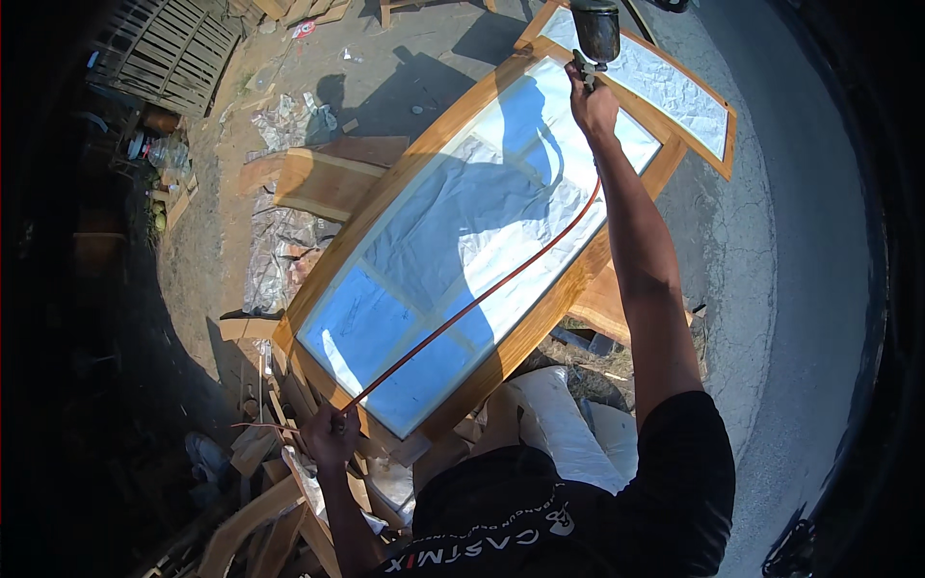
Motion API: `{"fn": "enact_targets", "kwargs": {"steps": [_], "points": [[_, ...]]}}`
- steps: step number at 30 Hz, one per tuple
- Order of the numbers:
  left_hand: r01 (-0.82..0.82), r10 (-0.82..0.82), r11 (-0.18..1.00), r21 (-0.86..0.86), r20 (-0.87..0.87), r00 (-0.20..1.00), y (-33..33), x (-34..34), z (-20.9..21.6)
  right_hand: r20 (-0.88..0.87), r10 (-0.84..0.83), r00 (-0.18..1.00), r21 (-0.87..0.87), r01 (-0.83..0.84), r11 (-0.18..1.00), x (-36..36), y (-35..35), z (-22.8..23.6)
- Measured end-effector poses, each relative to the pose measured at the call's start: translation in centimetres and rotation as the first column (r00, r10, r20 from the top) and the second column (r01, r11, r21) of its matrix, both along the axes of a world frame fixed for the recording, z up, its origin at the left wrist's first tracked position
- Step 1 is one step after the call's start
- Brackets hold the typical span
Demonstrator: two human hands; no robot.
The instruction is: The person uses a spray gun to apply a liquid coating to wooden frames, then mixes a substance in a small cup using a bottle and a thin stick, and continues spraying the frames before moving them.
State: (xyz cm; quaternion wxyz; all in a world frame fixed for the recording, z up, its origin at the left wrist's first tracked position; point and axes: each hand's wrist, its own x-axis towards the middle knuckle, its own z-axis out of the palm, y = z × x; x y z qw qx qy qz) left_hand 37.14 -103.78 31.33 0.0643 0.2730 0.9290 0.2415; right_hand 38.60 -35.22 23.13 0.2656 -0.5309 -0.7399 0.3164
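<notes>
My right hand (594, 108) is closed round the handle of a spray gun (588, 69), stretched out over the far right end of a wooden frame. A dark metal cup (596, 31) sits on top of the gun. From the gun a thin reddish-brown hose (482, 296) runs slantwise across to my left hand (330, 433), closed round it by the frame's near left corner. The large wooden frame (540, 337) has its middle panel covered with white and bluish sheeting (424, 222). My shadow falls over the sheeting.
Beyond the gun lies a second, smaller frame (718, 120) with white sheeting. Timber offcuts (260, 520) are heaped at the lower left, and planks (328, 183) stick out under the frame's left side. White sacks (564, 424) lie near my legs. A paved road (819, 241) runs along the right.
</notes>
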Motion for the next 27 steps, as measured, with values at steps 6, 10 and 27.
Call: {"fn": "enact_targets", "kwargs": {"steps": [6,10,27], "points": [[0.005,-0.005,1.000,-0.004,-0.032,0.999,0.2,-0.8,-0.6,0.013,-0.027,1.000,0.026,0.027,0.999,-0.6,-0.4,0.0],[0.010,-0.012,1.000,-0.025,-0.055,0.998,-1.0,-1.1,-1.0,0.085,-0.055,0.995,0.009,0.055,0.998,0.9,-1.2,0.1],[0.093,-0.089,0.996,-0.019,0.134,0.987,0.0,-1.2,-1.0,0.209,-0.373,0.904,0.080,0.364,0.928,18.3,-6.5,1.2]]}}
